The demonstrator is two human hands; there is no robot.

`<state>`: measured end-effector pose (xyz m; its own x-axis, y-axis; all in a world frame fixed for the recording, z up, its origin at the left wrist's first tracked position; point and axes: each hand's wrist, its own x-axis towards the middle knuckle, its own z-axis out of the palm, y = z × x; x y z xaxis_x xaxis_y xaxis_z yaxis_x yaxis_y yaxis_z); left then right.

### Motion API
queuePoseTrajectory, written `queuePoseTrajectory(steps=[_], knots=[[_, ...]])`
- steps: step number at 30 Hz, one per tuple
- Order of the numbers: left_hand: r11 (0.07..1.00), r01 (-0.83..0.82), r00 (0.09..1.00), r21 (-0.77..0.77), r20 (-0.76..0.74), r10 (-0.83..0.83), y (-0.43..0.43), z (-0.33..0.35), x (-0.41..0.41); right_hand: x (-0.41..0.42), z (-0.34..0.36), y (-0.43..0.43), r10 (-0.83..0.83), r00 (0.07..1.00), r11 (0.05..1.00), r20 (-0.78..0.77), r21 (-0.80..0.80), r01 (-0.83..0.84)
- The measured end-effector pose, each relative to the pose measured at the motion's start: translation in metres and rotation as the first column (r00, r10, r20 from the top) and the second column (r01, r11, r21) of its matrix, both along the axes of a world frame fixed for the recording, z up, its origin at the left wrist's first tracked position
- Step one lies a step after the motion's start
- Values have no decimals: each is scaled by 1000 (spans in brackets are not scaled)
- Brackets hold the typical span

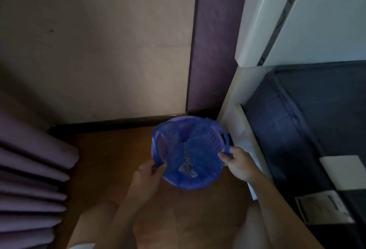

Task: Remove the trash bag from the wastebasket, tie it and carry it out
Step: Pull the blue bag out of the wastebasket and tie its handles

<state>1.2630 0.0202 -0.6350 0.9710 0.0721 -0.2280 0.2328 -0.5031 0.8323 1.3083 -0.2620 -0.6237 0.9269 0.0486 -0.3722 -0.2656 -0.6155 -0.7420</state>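
Observation:
A small purple perforated wastebasket [214, 141] stands on the wooden floor near the wall corner. A blue trash bag [200, 149] lines it, folded over the rim, with some crumpled shiny trash [187, 167] at the bottom. My left hand [147, 177] pinches the bag's edge at the near left rim. My right hand [237, 162] grips a blue bag handle loop at the right rim. The bag sits inside the basket.
A white cabinet [235, 110] and a dark countertop [309, 110] rise close on the right, with a paper card [324, 207] on the counter. Purple curtain folds [29, 169] hang at the left. A beige wall [118, 50] is behind. My knees show below.

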Motion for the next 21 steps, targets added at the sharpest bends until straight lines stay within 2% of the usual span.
queuePoseTrajectory(steps=[2,4,6,8,11,16,18,21], knots=[[999,-28,1000,23,7,28,-6,6,2,-3,5,5,-18,999,1000,29,11,18],[995,-39,999,-92,-31,37,-12,15,5,-4,14,13,-113,993,983,38,152,106],[974,-73,997,-214,-48,65,-18,28,11,-3,27,25,-237,971,888,-21,401,225],[949,-106,994,-296,-39,99,-24,40,17,0,37,34,-328,944,795,-36,530,296],[952,-91,989,-294,81,120,-23,48,27,6,41,37,-391,913,815,113,503,286],[998,-10,960,-57,279,26,-6,44,42,20,29,28,-303,797,950,523,228,212],[995,29,959,-92,285,-2,-1,45,53,30,28,26,-316,770,944,555,265,196],[952,98,966,-292,259,-20,-5,52,69,49,40,29,-301,840,909,450,401,111]])
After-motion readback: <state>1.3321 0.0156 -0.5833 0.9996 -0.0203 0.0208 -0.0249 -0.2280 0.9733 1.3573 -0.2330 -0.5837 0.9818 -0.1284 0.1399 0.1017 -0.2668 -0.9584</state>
